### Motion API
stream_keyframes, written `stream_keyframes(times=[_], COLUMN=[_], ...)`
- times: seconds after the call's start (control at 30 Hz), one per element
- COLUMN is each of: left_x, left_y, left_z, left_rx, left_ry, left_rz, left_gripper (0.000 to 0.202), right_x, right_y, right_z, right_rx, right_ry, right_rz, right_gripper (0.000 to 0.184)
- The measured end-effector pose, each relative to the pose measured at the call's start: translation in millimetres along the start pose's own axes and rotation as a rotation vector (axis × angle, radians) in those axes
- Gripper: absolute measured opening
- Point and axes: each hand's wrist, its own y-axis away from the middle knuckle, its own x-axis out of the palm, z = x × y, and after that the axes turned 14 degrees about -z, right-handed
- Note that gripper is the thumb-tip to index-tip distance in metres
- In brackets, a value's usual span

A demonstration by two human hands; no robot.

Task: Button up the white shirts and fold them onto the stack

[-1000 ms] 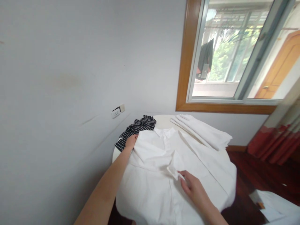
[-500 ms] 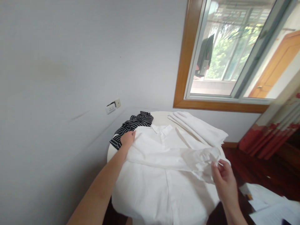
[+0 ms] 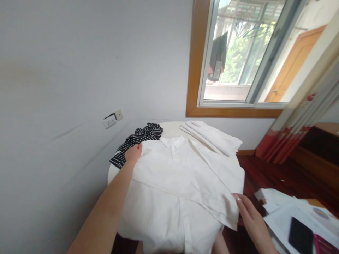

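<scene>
A white collared shirt (image 3: 182, 183) lies spread over a small round white table (image 3: 112, 173), with one sleeve folded flat across its front towards the right. My left hand (image 3: 133, 153) presses on the shirt's left shoulder with its fingers curled, next to a black-and-white striped garment (image 3: 137, 139). My right hand (image 3: 247, 215) lies at the shirt's right edge by the sleeve cuff, fingers stretched out and holding nothing.
A folded white cloth (image 3: 212, 137) rests at the table's back right under a wood-framed window (image 3: 192, 70). The grey wall (image 3: 66, 70) with a socket (image 3: 112, 118) runs along the left. Papers and a dark phone (image 3: 298, 229) lie at the lower right, red curtains beyond.
My right hand carried the sleeve from the shirt's middle across to the right, laid it flat and let go. My left hand stayed on the shoulder. The view shifted rightward.
</scene>
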Motion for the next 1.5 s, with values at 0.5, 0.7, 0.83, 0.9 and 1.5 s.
stream_keyframes(times=[0.5, 0.7, 0.83, 0.9, 1.5], left_x=[-14.6, -3.6, -19.9, -33.8, -77.9], left_y=[-19.2, -22.7, -28.3, -24.6, 120.2], left_z=[-22.4, -18.8, -9.2, 2.9, 31.0], left_rx=[0.035, 0.027, 0.024, 0.062, 0.092], left_ry=[-0.071, -0.075, -0.037, -0.030, -0.201], left_rz=[-0.103, -0.026, 0.039, 0.051, 0.093], left_gripper=[0.063, 0.067, 0.071, 0.067, 0.058], right_x=[7.1, 13.0, 2.8, -3.3, 349.4], right_y=[1.3, 8.5, -8.0, -23.1, -48.1], right_z=[-6.4, -29.8, -23.9, -2.1, 229.2], right_rx=[-0.409, -0.446, -0.532, -0.607, -0.875], right_ry=[0.039, 0.213, 0.363, 0.391, 0.538], right_rz=[-0.183, -0.084, -0.144, -0.214, 0.514], right_gripper=[0.036, 0.035, 0.035, 0.035, 0.034])
